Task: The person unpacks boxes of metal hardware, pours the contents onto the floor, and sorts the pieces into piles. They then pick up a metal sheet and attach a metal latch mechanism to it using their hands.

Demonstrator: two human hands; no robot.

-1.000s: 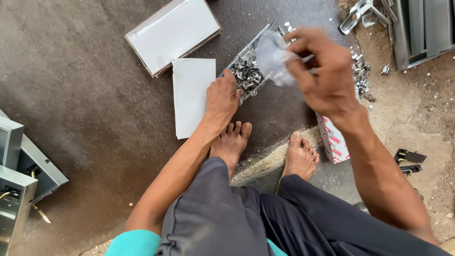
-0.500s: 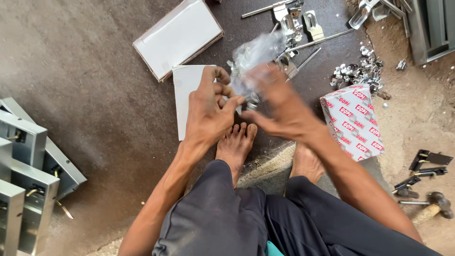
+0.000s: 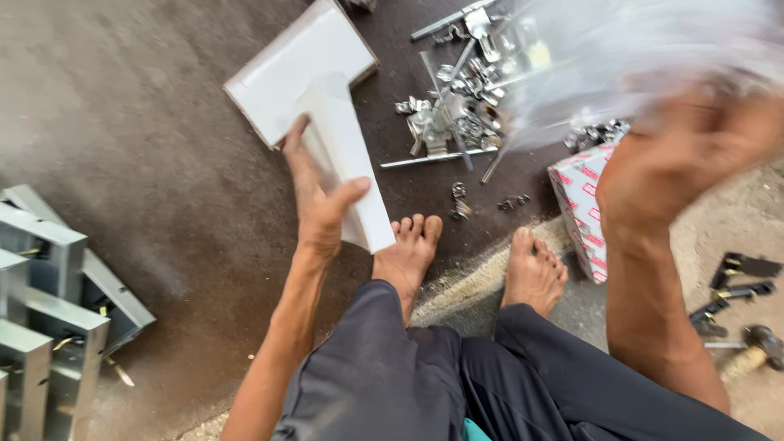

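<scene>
head view: left hand (image 3: 322,204) grips white flat box (image 3: 351,159), thumb over near face, fingers behind. box long axis runs from near left foot (image 3: 408,253) away toward larger white box (image 3: 286,73) flat on dark floor (image 3: 147,147); far end overlaps it, contact unclear. right hand (image 3: 678,171) raised close to camera, blurred, closed on clear plastic bag (image 3: 621,57). pile of metal hardware (image 3: 457,106) lies ahead, between hands, nearer bag. red-printed carton (image 3: 584,204) just beside right foot (image 3: 535,273).
</scene>
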